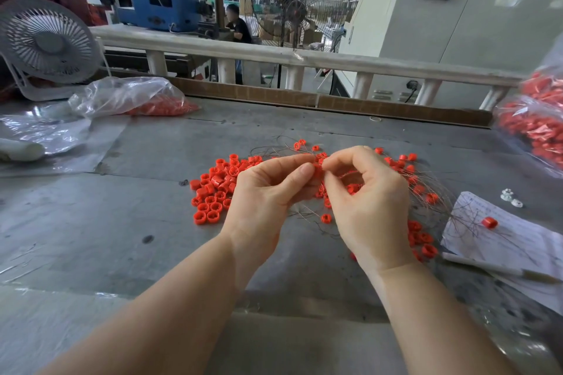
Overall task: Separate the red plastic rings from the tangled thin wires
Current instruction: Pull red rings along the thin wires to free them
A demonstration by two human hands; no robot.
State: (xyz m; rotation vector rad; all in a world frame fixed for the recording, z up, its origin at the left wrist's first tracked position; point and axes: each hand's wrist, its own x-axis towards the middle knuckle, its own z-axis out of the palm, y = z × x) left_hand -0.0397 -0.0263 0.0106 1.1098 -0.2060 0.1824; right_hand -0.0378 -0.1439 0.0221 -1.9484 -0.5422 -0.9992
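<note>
1. Two hands meet fingertip to fingertip: the left hand (268, 189) and right hand (370, 198) both pinch the tangled wires (426, 189) between them.
2. Left of the left hand lies a pile of loose red rings (213, 189).
3. Beyond the right hand's fingers, more rings (405, 160) sit on the wires.
4. Far left, a plastic bag (128, 94) holds red parts.

Two bare arms reach forward from the bottom edge, close together at the hands. Left hand (268, 192) raised a little, palm turned toward the right, fingers curled, thumb and first finger pinched at the tips. Right hand (368, 195) just beside it, back toward the camera, fingers bent in a loose ring, thumb and first finger also pinched. Fingertips of both hands almost touching in the middle. Wrists straight, forearms angled inward, well apart at the elbows.
</note>
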